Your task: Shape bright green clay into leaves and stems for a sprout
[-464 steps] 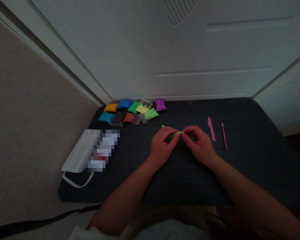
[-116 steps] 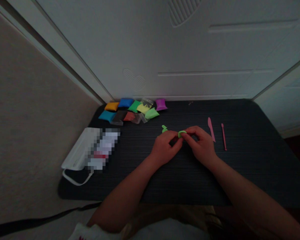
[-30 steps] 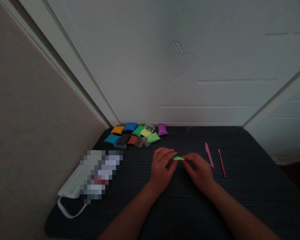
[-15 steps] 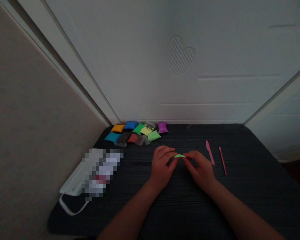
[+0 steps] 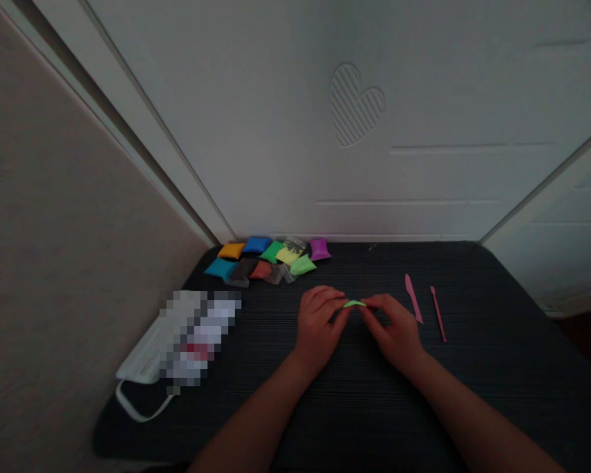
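Now that it looks thinner, the green clay strip (image 5: 354, 303) seems mid-shaping. Left hand (image 5: 318, 323) and right hand (image 5: 396, 330) pinch its ends, left of the pink knife (image 5: 413, 299).

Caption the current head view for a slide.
Left hand and right hand pinch a green clay piece at a black table, colourful clay packets at back left.

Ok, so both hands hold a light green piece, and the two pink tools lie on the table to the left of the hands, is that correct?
Not quite: the head view shows the pink knife-shaped tool and thin pink stick on the table to the right of the right hand. That hand and the left hand do hold the light green piece.
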The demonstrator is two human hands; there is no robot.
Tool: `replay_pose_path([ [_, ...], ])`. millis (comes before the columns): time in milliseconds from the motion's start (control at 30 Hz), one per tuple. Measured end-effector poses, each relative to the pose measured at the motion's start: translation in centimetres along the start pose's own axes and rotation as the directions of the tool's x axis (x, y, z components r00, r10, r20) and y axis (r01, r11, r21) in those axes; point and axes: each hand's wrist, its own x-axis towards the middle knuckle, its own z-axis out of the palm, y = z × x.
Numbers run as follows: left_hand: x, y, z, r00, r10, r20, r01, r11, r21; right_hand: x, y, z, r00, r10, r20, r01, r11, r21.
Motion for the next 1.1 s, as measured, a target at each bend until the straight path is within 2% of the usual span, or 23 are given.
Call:
replay_pose_path([
  [133,0.23,0.10,-0.12,1.000,-0.006,0.020,0.006,1.000,-0.005,0.01,0.04,0.06,1.000,0.016,0.008,-0.016,1.000,0.008],
  [333,0.52,-0.04,-0.34,0.997,0.013,0.073,-0.010,0.999,-0.041,0.07,0.20,0.07,0.999,-0.034,0.028,0.034,0.999,-0.002],
  [600,0.41,0.21,-0.27,0.999,-0.001,0.044,0.004,0.998,-0.066,0.12,-0.07,0.00,0.998,-0.028,0.060,0.027,0.999,0.021],
  [867,0.45,0.33,-0.41,0.997,0.029,0.074,-0.023,0.997,-0.072,0.18,-0.26,-0.08,0.997,-0.029,0.072,0.028,0.999,0.019],
  [1100,0.26,0.40,-0.12,0.996,-0.010,0.084,0.017,0.996,-0.084,0.23,-0.33,-0.08,0.996,-0.011,0.094,0.008,1.000,0.029],
])
